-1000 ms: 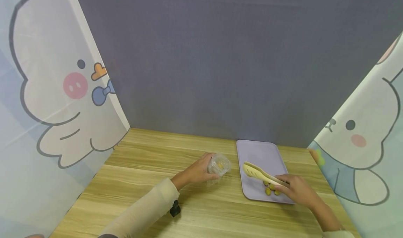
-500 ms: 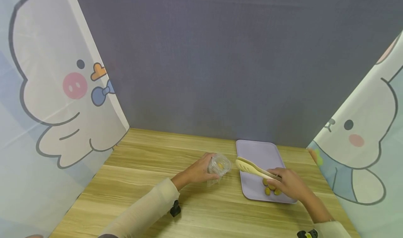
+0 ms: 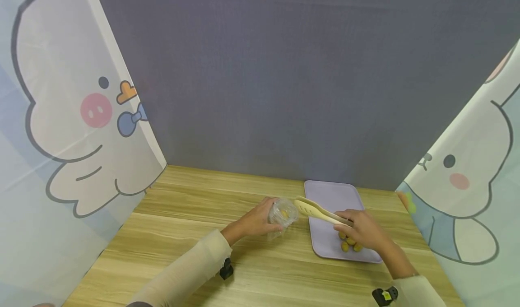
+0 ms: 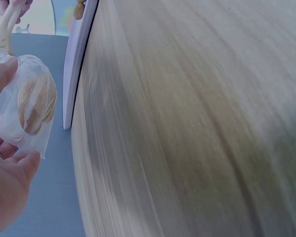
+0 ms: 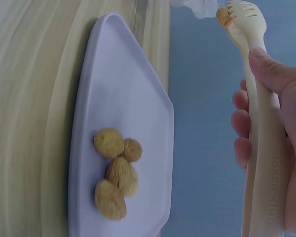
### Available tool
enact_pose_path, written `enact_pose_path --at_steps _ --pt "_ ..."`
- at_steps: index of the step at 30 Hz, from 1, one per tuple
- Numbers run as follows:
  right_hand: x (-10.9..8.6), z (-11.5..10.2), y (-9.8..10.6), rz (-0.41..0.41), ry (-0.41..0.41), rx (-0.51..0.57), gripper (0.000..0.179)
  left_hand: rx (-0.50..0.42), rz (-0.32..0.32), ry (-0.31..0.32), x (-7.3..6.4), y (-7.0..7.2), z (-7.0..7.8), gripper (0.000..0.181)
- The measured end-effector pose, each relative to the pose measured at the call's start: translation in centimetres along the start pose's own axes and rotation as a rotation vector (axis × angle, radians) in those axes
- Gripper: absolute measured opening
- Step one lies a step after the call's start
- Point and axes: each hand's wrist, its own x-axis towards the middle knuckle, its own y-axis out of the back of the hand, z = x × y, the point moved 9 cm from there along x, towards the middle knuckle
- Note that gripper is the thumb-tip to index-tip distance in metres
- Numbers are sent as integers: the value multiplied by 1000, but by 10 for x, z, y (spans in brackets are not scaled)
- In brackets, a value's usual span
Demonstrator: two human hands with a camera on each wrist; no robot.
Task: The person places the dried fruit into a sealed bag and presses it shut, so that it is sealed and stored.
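Note:
My left hand (image 3: pixel 257 217) holds a clear plastic bag (image 3: pixel 280 216) up over the table, thumb on one side and fingers on the other. Through its film a brown wrinkled lump (image 4: pixel 37 103) shows in the left wrist view. Cream tongs (image 3: pixel 321 213) are gripped in my right hand (image 3: pixel 363 229), their slotted ends close to the bag's mouth. Between the tong tips in the right wrist view sits a small brown wrinkled piece (image 5: pixel 224 17). Below that hand, several similar round pieces (image 5: pixel 117 173) lie grouped on a pale lilac tray (image 3: pixel 333 196).
The tray rests on a wood-grain table (image 3: pixel 195 194), to the right of the bag. Behind stands a grey fabric wall (image 3: pixel 260 81). Cartoon-printed panels (image 3: pixel 81 140) close off both sides.
My right hand has carried the tongs leftward from over the tray, bringing their tips to the bag. My left hand and the bag have stayed in place.

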Motion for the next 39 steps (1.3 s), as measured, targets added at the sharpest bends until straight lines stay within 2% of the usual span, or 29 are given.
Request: enact_pose_path --at_steps 3,14,20,31,39 --pt "6 -3 -3 20 4 -29 17 3 3 -6 1 -1 -1 86" --pt "17 -1 -15 35 -58 -62 27 7 -3 7 0 -1 -1 88" --pt "21 -7 -20 12 -37 -36 25 6 -2 14 -1 -1 -1 87" --pt "22 -8 -20 7 -64 -26 34 21 14 22 -1 1 -2 87" --pt "15 2 -15 33 -95 -30 36 7 18 38 -1 2 -4 86"
